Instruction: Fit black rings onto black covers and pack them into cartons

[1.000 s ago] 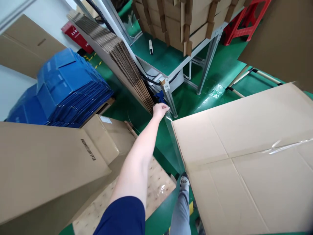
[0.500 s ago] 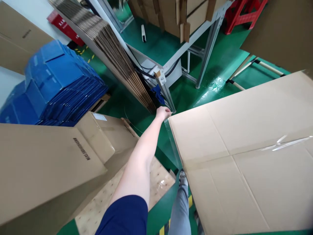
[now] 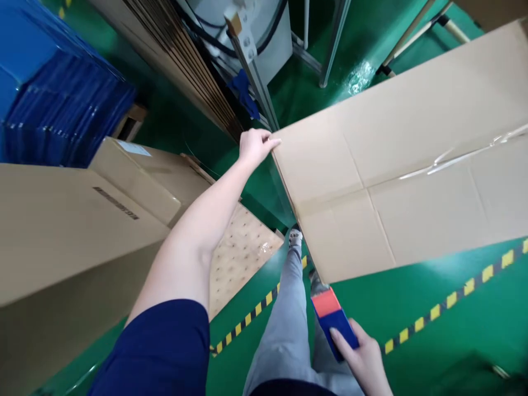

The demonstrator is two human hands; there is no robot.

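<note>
My left hand (image 3: 254, 147) is closed at the near-left corner of a large cardboard box (image 3: 421, 203), pinching the end of a strip of clear tape (image 3: 284, 190), its thumb against the corner. The strip runs down beside the box's left edge. Lower right, my right hand (image 3: 365, 355) grips a tape dispenser (image 3: 336, 324) with a blue handle and a red section. Its grey front end lies close to the box's lower corner, partly hidden. Creases and a wrinkled band of clear tape cross the box's upper face.
Other cartons (image 3: 78, 220) stand at left beside a wooden board (image 3: 243, 242). Stacked blue sheets (image 3: 61, 104), leaning flat cardboard (image 3: 185, 60) and a metal table leg (image 3: 264, 93) are beyond. Yellow-black tape (image 3: 449, 302) marks the green floor.
The view has tipped downward. My right hand with the tape dispenser has come into view at the lower right. My left hand stays at the box corner, its thumb now against it.
</note>
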